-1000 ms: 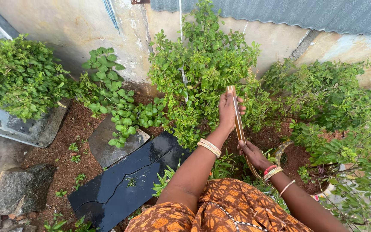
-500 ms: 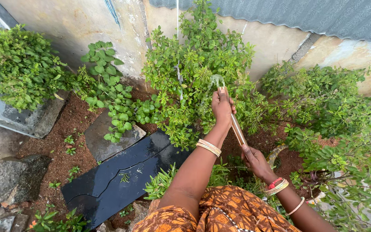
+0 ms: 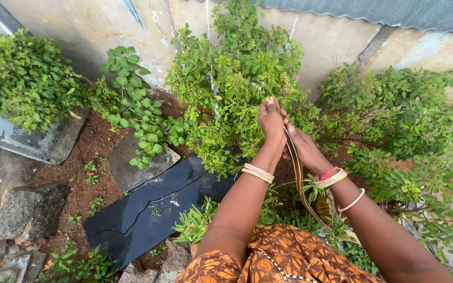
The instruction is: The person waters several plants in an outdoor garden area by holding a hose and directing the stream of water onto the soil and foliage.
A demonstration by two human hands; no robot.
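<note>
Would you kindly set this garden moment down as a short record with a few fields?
Setting: garden bed of brown soil along a pale wall
Left hand: raised at the leafy bush, pinching the upper end of a thin brown strip
Right hand: beside the left, against the same strip lower down
Wrists: bangles on both
Ground: cracked black slab, grey stones
Clothing: orange patterned cloth

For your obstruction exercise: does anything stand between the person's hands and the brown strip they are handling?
Nothing visible does. The left hand and right hand both touch the brown strip, beside the leafy bush.
</note>
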